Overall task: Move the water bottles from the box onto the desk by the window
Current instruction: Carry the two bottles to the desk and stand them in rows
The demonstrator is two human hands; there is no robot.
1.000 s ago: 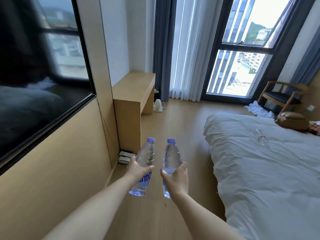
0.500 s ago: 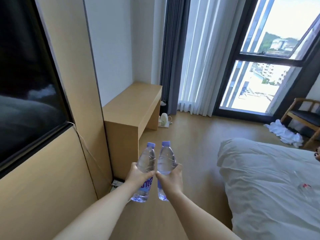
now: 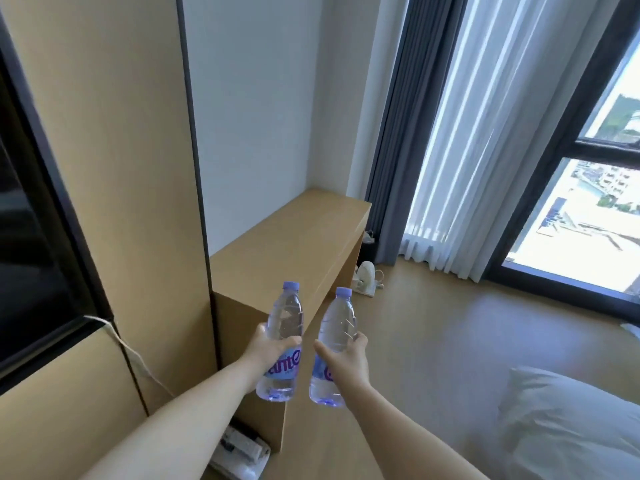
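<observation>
Carrying two water bottles toward the desk (image 3: 287, 237): left hand (image 3: 268, 346) wrapped around the left bottle (image 3: 282, 344) at its waist, right hand (image 3: 346, 358) wrapped around the right bottle (image 3: 334, 348) at the label. Both grips closed on plastic, neither bottle touching anything else.

Key geometry: the desk top lies ahead of and left of the hands, running away toward the curtain (image 3: 446, 140) and window (image 3: 588, 209). Its near end sits directly behind the left bottle in the view; the right bottle hangs out over the floor (image 3: 433, 341), past the desk's front edge. So the left hand is nearer; the right needs a leftward shift before set-down. Both bottles ride caps up, long axes close to vertical, the right one leaning slightly right. My read: straighten, then lower base-first.

Versus half a second ago: the desk looms larger and closer, the bottles have drifted apart from side by side, and the bed (image 3: 568, 420) has slid to the lower right corner. Box not in view. A white appliance (image 3: 365, 277) sits on the floor near the desk's far end; remotes (image 3: 240, 448) lie at its foot.
</observation>
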